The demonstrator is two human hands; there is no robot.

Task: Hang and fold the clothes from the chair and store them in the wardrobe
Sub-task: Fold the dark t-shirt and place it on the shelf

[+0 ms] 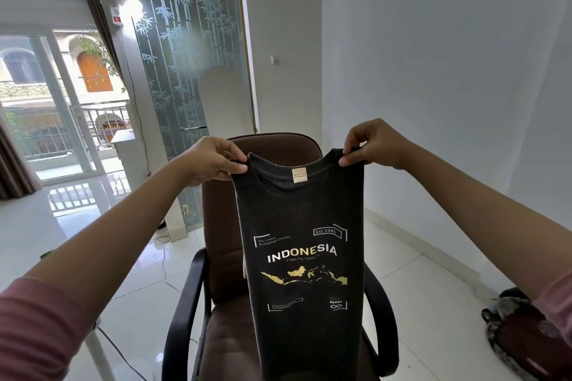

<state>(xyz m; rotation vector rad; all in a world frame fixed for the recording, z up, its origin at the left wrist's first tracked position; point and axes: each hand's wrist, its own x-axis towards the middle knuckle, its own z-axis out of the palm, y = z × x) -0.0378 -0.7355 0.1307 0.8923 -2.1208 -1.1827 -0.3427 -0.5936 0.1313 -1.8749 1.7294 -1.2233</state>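
1. Black cotton dominates the frame: a T-shirt printed "INDONESIA" above a gold map hangs upright in mid-air, folded to a narrow panel; its pale neck label faces the camera.
2. Left hand pinches the shirt's left shoulder edge between thumb and curled fingers; right hand pinches the opposite shoulder the same way; both arms reach forward in pink sleeves.
3. Directly behind and below the shirt stands a brown office chair with black armrests on glossy white tiles.
4. A dark red bag lies on the floor at right; a frosted glass door with a bamboo pattern stands beyond the chair.
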